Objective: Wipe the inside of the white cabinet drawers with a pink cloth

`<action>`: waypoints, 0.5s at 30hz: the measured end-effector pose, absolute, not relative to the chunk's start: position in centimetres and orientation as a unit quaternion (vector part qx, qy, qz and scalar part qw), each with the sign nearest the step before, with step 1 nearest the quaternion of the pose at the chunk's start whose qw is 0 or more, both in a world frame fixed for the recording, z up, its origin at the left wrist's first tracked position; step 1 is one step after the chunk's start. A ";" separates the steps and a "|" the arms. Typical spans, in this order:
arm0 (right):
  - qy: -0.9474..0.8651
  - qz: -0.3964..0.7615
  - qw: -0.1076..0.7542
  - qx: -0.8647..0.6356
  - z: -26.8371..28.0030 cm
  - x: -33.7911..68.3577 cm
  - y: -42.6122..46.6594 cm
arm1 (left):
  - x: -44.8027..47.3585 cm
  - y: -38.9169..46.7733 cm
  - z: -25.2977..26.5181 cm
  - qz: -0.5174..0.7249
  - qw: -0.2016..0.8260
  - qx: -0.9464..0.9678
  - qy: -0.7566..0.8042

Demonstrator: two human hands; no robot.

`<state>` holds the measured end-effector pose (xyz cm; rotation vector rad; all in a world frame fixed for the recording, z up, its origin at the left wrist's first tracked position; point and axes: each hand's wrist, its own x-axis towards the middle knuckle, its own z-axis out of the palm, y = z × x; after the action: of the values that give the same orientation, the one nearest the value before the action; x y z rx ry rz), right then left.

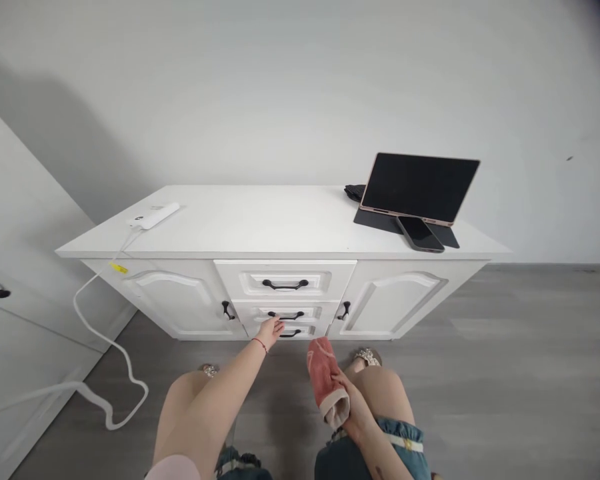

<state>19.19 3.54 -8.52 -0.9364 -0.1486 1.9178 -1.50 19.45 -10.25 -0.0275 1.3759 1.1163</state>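
Note:
My left hand (pixel 271 329), a red cord round its wrist, reaches to the middle drawer (pixel 250 312) of a white cabinet. Its fingers are curled at that drawer's black handle (pixel 293 316). Low on the right, my right hand (pixel 347 393) grips a soft red cloth thing with a beige cuff (pixel 323 365), shaped like a mitt or slipper; I cannot tell which. The cuff faces down toward me, the rounded end toward the cabinet. The top drawer (pixel 285 279) and the lowest drawer handle (pixel 291 334) lie above and below my left hand.
On the cabinet top (pixel 260 220) stand a tablet (pixel 420 187) on a dark cover, a phone (pixel 420 235), a black folded item (pixel 354 193) and a white power strip (pixel 154 216). Its cable (pixel 125 353) loops down left beside a white wardrobe (pixel 30 267). My knees flank both arms.

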 end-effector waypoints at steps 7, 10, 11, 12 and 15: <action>-0.101 0.776 0.451 -0.430 -7.1 19.5 2.6 | -1.9 18.2 -12.7 0.512 0.654 0.016 0.557; -0.125 0.787 0.438 -0.417 -6.4 19.6 2.5 | -1.8 16.5 -13.1 0.514 0.651 0.022 0.559; -0.131 0.793 0.433 -0.409 -6.3 19.6 2.4 | -1.7 15.8 -13.2 0.514 0.646 0.021 0.564; -0.136 0.800 0.427 -0.399 -6.3 19.6 2.3 | -1.6 15.0 -13.4 0.513 0.642 0.018 0.570; -0.153 0.821 0.404 -0.374 -5.9 19.6 2.2 | -1.1 12.4 -14.1 0.503 0.636 0.003 0.585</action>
<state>19.63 2.19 -5.93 -0.9434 -0.3872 2.0723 -1.07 12.38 -14.11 0.0075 1.3374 1.1499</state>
